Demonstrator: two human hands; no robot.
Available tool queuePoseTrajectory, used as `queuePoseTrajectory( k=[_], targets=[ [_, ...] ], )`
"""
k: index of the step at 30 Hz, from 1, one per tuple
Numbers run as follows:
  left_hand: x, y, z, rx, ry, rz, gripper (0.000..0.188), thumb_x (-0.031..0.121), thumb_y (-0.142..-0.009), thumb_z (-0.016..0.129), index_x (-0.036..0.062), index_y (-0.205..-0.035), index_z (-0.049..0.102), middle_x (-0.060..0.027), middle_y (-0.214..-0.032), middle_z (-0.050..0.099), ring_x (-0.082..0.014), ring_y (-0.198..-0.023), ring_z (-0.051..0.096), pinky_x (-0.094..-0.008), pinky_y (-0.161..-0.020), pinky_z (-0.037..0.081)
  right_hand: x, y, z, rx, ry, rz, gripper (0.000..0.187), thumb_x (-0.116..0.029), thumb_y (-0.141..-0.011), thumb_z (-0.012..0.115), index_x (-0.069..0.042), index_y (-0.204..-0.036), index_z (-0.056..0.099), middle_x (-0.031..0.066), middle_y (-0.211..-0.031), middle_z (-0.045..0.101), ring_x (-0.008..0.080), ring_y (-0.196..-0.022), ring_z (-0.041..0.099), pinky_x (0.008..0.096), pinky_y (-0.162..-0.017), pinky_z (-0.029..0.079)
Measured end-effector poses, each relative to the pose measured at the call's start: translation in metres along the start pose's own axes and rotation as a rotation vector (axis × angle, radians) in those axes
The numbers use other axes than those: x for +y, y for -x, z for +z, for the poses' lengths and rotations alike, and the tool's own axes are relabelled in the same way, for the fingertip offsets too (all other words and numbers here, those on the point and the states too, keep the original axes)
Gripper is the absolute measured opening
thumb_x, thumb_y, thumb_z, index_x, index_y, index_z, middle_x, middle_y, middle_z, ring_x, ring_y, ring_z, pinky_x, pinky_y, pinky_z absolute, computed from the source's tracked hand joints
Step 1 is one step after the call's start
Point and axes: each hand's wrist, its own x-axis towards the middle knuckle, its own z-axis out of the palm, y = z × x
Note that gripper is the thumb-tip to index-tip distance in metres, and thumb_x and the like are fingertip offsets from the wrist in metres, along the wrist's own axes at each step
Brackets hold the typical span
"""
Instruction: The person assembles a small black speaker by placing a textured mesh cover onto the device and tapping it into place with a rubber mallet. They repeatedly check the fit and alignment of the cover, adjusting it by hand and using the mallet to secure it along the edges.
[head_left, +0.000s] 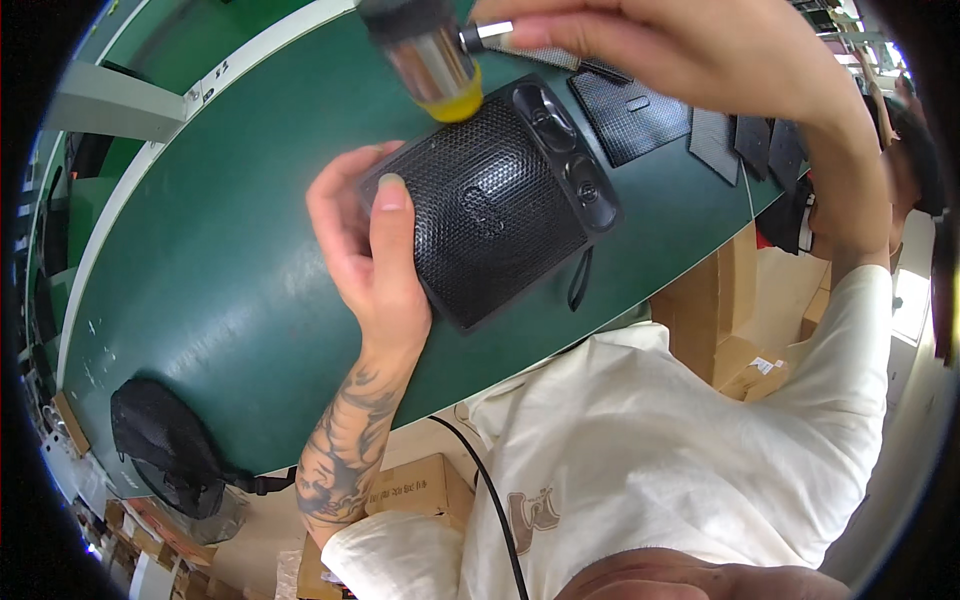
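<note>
My left hand [375,240] grips a black box-shaped device, which looks like a portable speaker [490,205], by its left side, thumb on the front mesh. The mesh has a raised emblem in its middle, and a glossy panel with round parts runs along the right side. A strap loop hangs from the lower right. My right hand [640,50] is closed round the handle of a mallet [430,65] with a dark end, a metal middle and a yellow face. That yellow face is at the speaker's upper left edge; whether it touches cannot be told.
Several black mesh panels [630,115] lie on the green table [220,280] beyond the speaker, toward the right. A black bag [165,435] sits at the table's left end. Cardboard boxes [710,300] stand below the near edge. Another person [905,150] is at the far right.
</note>
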Motion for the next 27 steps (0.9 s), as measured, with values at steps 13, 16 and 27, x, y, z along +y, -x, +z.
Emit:
queuePoseTrajectory(
  k=[13,16,27],
  targets=[
    [-0.004,-0.003,-0.003,-0.015,-0.178,0.12,0.023,0.012,-0.106,0.049,-0.0003,-0.123,0.058,-0.0196,-0.128,0.064,-0.0255,-0.123,0.057,-0.0405,-0.114,0.039,-0.003,-0.014,-0.034,-0.166,-0.059,0.166,0.032,-0.02,-0.106,0.051,0.006,-0.094,0.066,0.0189,-0.071,0.062,0.0355,-0.066,0.058,0.0423,-0.067,0.049],
    [-0.003,-0.002,-0.005,-0.015,-0.252,0.123,0.023,0.012,-0.106,0.049,-0.0006,-0.122,0.059,-0.02,-0.128,0.064,-0.0256,-0.123,0.058,-0.0406,-0.113,0.039,0.029,0.0,-0.007,-0.057,-0.087,-0.072,0.031,-0.021,-0.106,0.051,0.005,-0.095,0.065,0.0165,-0.071,0.063,0.0334,-0.064,0.057,0.0397,-0.066,0.048],
    [0.004,-0.001,-0.002,-0.002,-0.217,0.103,0.02,0.008,-0.105,0.055,-0.001,-0.122,0.057,-0.0188,-0.127,0.065,-0.0213,-0.111,0.062,-0.0367,-0.103,0.046,0.069,0.078,0.051,0.397,0.105,0.149,0.025,-0.012,-0.103,0.063,0.001,-0.123,0.069,0.0106,-0.107,0.074,0.0167,-0.084,0.066,0.0255,-0.08,0.052]
  ],
)
